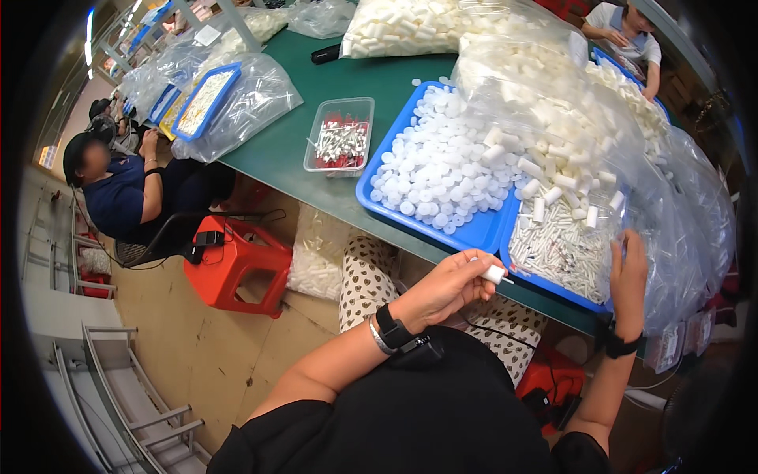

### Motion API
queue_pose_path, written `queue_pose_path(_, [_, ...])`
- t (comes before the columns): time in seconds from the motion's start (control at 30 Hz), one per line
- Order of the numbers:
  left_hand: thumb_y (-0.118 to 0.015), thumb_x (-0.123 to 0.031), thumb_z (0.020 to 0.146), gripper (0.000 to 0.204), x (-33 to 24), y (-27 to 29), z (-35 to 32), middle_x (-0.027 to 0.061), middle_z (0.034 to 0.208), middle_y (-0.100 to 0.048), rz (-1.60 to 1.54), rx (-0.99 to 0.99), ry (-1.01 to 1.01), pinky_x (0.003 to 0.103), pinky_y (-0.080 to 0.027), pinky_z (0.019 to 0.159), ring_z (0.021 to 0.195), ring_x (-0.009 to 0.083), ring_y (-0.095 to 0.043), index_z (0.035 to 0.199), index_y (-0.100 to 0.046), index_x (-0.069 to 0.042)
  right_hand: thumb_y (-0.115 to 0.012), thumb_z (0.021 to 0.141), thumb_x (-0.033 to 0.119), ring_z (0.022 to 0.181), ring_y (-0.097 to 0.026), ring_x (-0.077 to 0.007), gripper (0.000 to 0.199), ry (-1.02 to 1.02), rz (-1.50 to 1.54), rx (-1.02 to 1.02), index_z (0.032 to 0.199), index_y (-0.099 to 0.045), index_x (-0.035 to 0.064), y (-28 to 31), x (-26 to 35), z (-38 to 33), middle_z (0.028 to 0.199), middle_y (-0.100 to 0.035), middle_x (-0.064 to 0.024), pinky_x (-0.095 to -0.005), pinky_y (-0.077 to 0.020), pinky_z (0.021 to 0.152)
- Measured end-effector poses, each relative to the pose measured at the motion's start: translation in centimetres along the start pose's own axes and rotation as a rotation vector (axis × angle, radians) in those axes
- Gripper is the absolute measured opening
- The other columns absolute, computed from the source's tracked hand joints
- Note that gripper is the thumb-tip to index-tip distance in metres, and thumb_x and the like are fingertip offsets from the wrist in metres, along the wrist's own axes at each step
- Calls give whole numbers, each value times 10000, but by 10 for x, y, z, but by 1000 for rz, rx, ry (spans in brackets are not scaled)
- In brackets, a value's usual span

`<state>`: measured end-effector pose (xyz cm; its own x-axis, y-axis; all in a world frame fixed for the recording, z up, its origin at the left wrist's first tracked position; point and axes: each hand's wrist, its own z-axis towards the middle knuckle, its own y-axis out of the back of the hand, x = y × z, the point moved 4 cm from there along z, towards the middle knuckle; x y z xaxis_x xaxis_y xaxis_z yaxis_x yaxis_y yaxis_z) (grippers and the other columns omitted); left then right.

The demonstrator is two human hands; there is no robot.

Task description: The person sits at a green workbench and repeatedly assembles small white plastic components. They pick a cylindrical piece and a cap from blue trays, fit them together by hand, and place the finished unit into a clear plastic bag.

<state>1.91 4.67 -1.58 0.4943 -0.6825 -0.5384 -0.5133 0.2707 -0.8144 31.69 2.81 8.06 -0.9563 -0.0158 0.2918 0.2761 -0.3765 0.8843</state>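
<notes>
My left hand [448,291] pinches a short white cylinder [493,274], with a thin dark pin sticking out of its right end. This hand is over my lap, just off the near edge of the table. My right hand [628,272] reaches up beside the right end of a blue tray [564,292] heaped with small thin white sticks. Its fingers are raised and apart, and I see nothing held in them. Larger cream-white cylinders [553,189] spill from a clear plastic bag [545,87] onto the tray's back. Left of it, another blue tray [474,234] holds white translucent discs [442,162].
A clear plastic box [369,107] of red and white parts stands on the green table [276,166]. A red stool [237,268] is at the left. One person [118,189] sits at the far left, another [628,35] works at the upper right.
</notes>
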Motion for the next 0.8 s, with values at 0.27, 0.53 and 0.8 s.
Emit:
queue_pose_path(0.27, [-541, -190, 1026, 163, 1, -10, -1, 52, 983, -614, 72, -124, -152, 230, -499, 732, 776, 86, -566, 1051, -561, -30, -714, 837, 10, 763, -629, -243, 281, 273, 570, 299, 1098, -612, 0, -35, 125, -35, 949, -629, -138, -334, -510, 669])
queue_pose_path(0.53, [-510, -171, 1034, 177, 2, -15, -12, 41, 1037, -568, 527, -255, -445, 233, -477, 796, 858, 88, -566, 1137, -527, -28, -697, 881, 50, 681, -622, -217, 262, 49, 721, 193, 1115, -599, -14, -72, 136, -54, 889, -645, -127, -306, -494, 605])
queue_pose_path(0.8, [-632, -100, 921, 490, 7, -20, -15, 100, 1375, -429, 794, 49, -422, 351, -335, 1107, 1291, 188, -425, 1385, -476, -81, -653, 814, -18, 752, -655, -350, 251, 349, 650, 253, 1055, -583, -4, -67, 139, -54, 892, -651, -172, -390, -510, 635])
